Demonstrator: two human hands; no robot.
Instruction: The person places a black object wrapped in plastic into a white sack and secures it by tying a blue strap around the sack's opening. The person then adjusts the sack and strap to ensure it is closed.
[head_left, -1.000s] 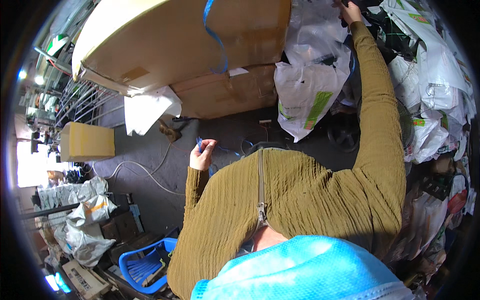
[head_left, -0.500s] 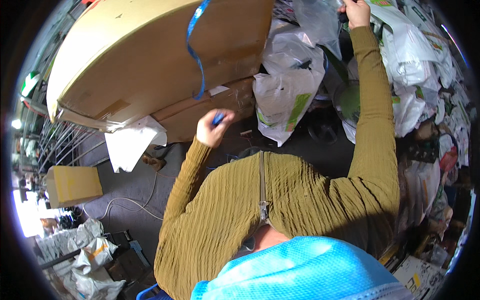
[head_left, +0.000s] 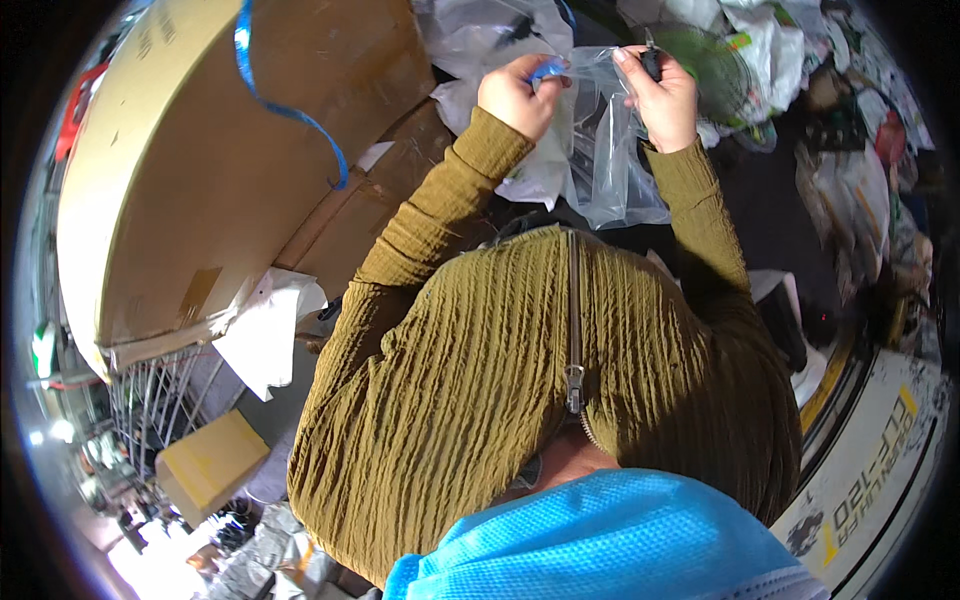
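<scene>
A clear plastic bag (head_left: 608,150) hangs in front of my chest, its top edge between my two hands. My left hand (head_left: 515,100) is closed around a small blue object (head_left: 547,70), too covered by the fingers to name, and meets the bag's left upper edge. My right hand (head_left: 668,105) pinches the bag's right upper corner between thumb and fingers. In that same hand sits a small black tool (head_left: 651,62) with a thin pointed tip; its kind cannot be made out.
A huge cardboard box (head_left: 280,150) stands at the left, a blue strap (head_left: 290,110) dangling over it. White plastic bags (head_left: 770,55) lie at the far right. A smaller carton (head_left: 212,462) is at the lower left, a white machine panel (head_left: 870,470) at the lower right.
My right hand has come down and inward from the upper right, bringing the clear bag. My left hand has moved up and right to meet it. The view has shifted to the right.
</scene>
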